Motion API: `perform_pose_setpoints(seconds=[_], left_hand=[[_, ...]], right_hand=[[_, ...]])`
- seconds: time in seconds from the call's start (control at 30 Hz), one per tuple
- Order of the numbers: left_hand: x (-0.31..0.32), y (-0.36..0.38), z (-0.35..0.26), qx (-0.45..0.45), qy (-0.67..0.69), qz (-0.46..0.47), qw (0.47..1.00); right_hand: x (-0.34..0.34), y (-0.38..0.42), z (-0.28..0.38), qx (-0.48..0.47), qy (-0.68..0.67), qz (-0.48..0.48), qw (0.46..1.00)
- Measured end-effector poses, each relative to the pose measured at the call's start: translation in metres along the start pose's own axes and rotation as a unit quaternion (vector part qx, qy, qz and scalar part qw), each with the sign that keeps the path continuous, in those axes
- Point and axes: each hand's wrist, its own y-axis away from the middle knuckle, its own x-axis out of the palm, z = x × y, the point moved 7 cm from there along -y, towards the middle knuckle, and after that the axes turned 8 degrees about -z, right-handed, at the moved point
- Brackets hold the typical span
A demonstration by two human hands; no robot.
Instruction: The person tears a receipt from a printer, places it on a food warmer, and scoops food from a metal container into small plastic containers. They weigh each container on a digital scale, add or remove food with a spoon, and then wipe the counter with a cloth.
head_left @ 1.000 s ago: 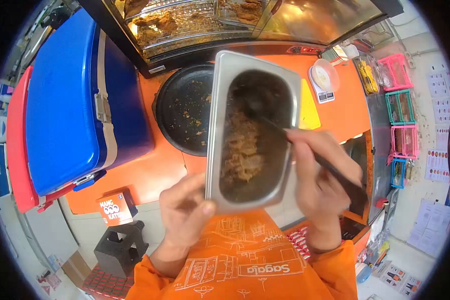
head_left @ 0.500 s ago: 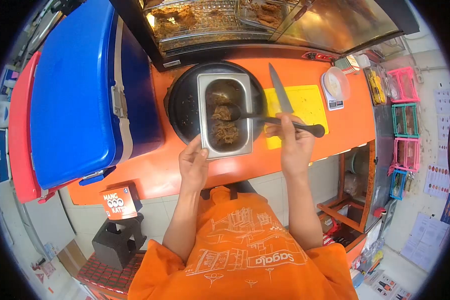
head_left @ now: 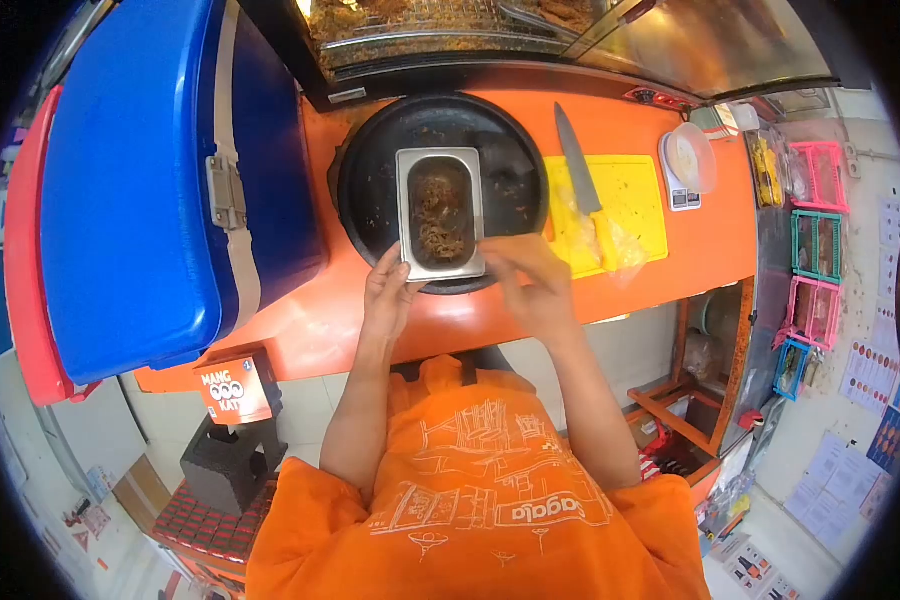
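Note:
A metal pan [head_left: 407, 200] with brown shredded food [head_left: 440, 225] inside is held above a round black tray [head_left: 370, 160]. My left hand [head_left: 388, 298] grips the pan's lower left corner, with the thumb on the rim. At the pan's lower right edge is my right hand [head_left: 533, 280], its fingers bent toward the rim; whether they pinch it is hard to make out. Right of the tray, a knife [head_left: 578, 160] lies on a yellow cutting board [head_left: 635, 190] beside some clear plastic [head_left: 625, 250]. The black spoon does not show.
A blue cooler [head_left: 130, 180] stands at the left of the orange counter [head_left: 310, 320]. Behind the tray is a glass display case [head_left: 450, 65] with fried food. A scale [head_left: 681, 195] bearing a clear container [head_left: 692, 158] sits at the right. An orange-and-white box [head_left: 238, 390] is at lower left.
The black spoon has gone from my right hand and from view. My right hand has moved left to the pan's edge. The pan sits slightly lower against the tray, and the camera view has shifted.

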Motion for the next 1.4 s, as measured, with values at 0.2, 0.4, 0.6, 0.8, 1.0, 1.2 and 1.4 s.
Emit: perform_pose_setpoints(seconds=[0.2, 0.4, 0.6, 0.8, 1.0, 1.2, 1.4], left_hand=[[-0.001, 0.005, -0.002, -0.021, -0.037, -0.001, 0.999], [-0.015, 0.004, 0.011, -0.031, -0.043, 0.020, 0.998], [-0.010, 0.006, 0.001, -0.035, -0.075, 0.022, 0.996], [-0.013, 0.006, 0.005, -0.029, -0.070, 0.031, 0.997], [-0.016, 0.008, 0.007, -0.038, -0.064, 0.016, 0.997], [-0.013, 0.014, 0.001, -0.032, -0.078, -0.001, 0.996], [-0.018, 0.013, 0.007, -0.039, -0.063, 0.009, 0.997]], right_hand=[[0.024, 0.017, -0.018, -0.036, 0.065, 0.067, 0.995], [0.029, 0.020, -0.006, -0.046, 0.097, 0.147, 0.983], [0.011, 0.039, -0.065, 0.341, -0.096, 0.012, 0.935], [-0.008, 0.039, -0.057, 0.346, -0.069, -0.008, 0.936], [0.024, 0.033, -0.026, -0.005, 0.068, 0.166, 0.984], [0.012, 0.038, -0.060, 0.316, -0.117, 0.017, 0.941], [0.016, 0.034, -0.028, 0.041, -0.054, 0.120, 0.990]])
